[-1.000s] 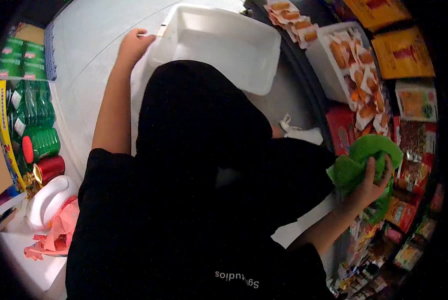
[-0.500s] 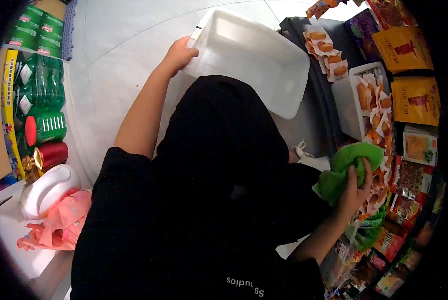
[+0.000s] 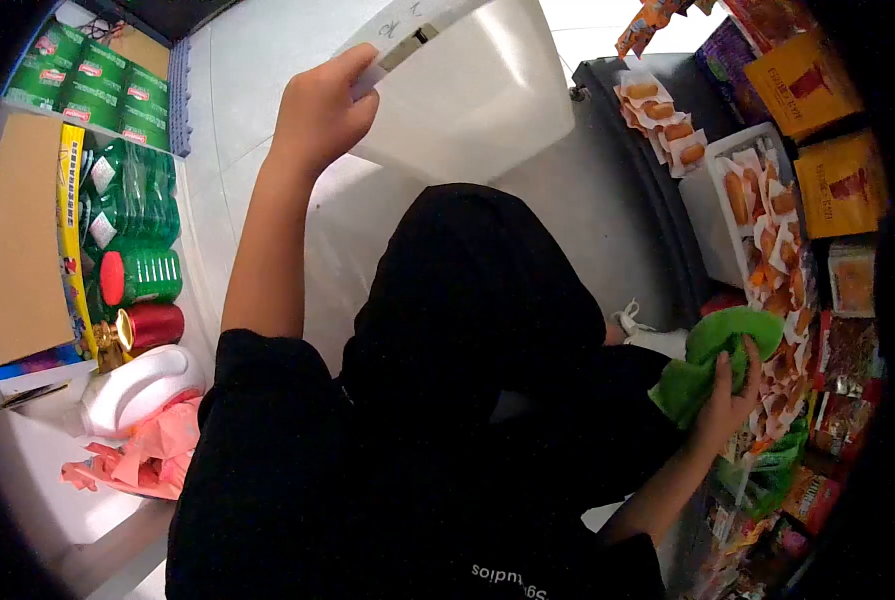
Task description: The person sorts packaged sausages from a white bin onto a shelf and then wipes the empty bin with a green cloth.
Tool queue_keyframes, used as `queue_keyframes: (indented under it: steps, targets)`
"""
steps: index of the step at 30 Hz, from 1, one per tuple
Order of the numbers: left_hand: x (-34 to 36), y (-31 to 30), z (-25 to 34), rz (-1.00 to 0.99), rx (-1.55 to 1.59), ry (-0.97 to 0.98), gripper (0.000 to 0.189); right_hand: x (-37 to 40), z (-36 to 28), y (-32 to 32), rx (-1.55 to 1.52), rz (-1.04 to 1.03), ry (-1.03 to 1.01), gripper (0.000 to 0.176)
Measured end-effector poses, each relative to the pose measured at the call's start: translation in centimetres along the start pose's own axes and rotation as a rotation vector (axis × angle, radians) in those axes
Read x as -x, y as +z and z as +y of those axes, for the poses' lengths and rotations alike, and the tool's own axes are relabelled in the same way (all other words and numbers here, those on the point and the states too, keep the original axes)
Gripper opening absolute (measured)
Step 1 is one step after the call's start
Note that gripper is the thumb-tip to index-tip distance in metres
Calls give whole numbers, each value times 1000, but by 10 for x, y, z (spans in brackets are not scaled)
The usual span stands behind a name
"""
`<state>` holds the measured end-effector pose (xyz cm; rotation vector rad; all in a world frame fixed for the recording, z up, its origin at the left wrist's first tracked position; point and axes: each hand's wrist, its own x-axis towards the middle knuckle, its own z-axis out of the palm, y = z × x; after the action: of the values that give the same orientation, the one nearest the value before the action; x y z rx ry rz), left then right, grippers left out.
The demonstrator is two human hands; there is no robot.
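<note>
My left hand (image 3: pixel 323 110) grips the rim of a translucent white plastic bin (image 3: pixel 478 100) at the top centre. The bin is tilted, its near edge raised, with a latch and handwriting by my fingers. On the right, my right hand (image 3: pixel 733 392) holds a bunched green cloth (image 3: pixel 703 365), fingers bent into its folds. The cloth is beside a white tray (image 3: pixel 713 215) of individually wrapped sausage-like snacks (image 3: pixel 763 230). Black clothing (image 3: pixel 468 300) covers the middle of the view.
At left are green boxes (image 3: pixel 93 70), green bottles (image 3: pixel 133 190), a red can (image 3: pixel 153 326), a white jug (image 3: pixel 143 385) and pink plastic (image 3: pixel 158 445). Yellow packets (image 3: pixel 838 190) line the right side. A white shoe (image 3: pixel 658 340) shows near the cloth.
The bin has moved up and tilted, so its open inside shows less. My left hand has risen with it. My right hand and the cloth appear slightly further right and lower; the whole view has shifted.
</note>
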<state>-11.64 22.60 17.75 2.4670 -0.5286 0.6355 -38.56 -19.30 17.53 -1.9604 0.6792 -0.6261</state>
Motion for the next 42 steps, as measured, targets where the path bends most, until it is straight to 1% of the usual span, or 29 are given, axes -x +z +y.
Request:
queue_keyframes:
  steps: [2,4,7,9,10,12,13,15,16,17,19,21,22,24,25,27,28,30,31,33,34,35,36,37,38,39,40,41,42]
  targets:
    - [-2,-1,6,12,-37,40,27,0,3,-1,-36,1,-38,34]
    - [-4,-1,13,23,-70,77,27,1,2,-2,-35,12,-21,34]
    - [-7,-4,24,-30,-139,84,29,1,7,-7,-36,28,-14,34]
    - [-8,-4,32,-46,-151,154,31,2,12,-10,-39,36,-19,34]
    - [-10,-4,35,-48,-148,157,31,2,14,-10,-47,41,-18,34]
    - [-12,-1,42,-43,-163,257,32,2,17,-12,-50,49,-15,33]
    - [-13,0,44,-44,-160,257,32,3,17,-11,-39,54,-4,33]
    - [-14,2,47,-23,-190,290,25,3,15,-8,-32,60,5,34]
    - [-15,2,47,-23,-190,292,25,4,14,-7,28,60,-24,33]
    - [-15,2,46,-57,-214,272,28,5,13,-6,88,59,-53,33]
    - [-15,1,44,-91,-236,253,32,6,12,-4,58,40,-62,33]
    - [-16,0,42,-105,-261,190,33,7,13,-3,28,20,-74,33]
    - [-14,0,41,-103,-260,191,33,7,14,-2,3,25,-59,32]
    - [-10,1,39,-27,-248,143,32,6,14,-2,-26,36,-46,32]
    - [-8,1,39,-27,-247,149,32,6,13,-2,-13,33,-55,32]
    - [-4,1,41,120,-162,11,29,7,11,-2,-3,37,-61,31]
    - [-3,3,41,121,-162,18,29,8,9,-1,8,45,-53,31]
    - [-3,5,41,241,109,-141,26,7,8,0,12,57,-48,31]
    - [-4,3,43,243,108,-134,26,7,8,0,29,53,-67,32]
    - [-6,-3,46,296,280,-232,26,8,8,0,38,53,-88,32]
    - [-7,-7,49,299,276,-225,26,9,7,0,-9,62,-34,33]
    - [-7,-11,51,294,385,-287,27,10,5,0,-57,71,21,33]
    - [-6,-16,53,286,493,-350,29,10,5,-1,-67,72,20,33]
    - [-5,-19,54,289,486,-343,29,10,6,-3,-103,66,33,34]
    - [-3,-23,56,275,591,-411,32,10,6,-5,-138,58,46,35]
    - [-1,-26,58,260,696,-480,36,11,4,-7,-148,56,47,35]
    - [3,-30,60,263,688,-474,36,10,1,-9,-70,48,1,36]
    - [7,-32,62,227,718,-527,39,10,-4,-11,8,40,-45,37]
    - [10,-34,64,189,748,-581,42,9,-10,-12,-1,40,-43,37]
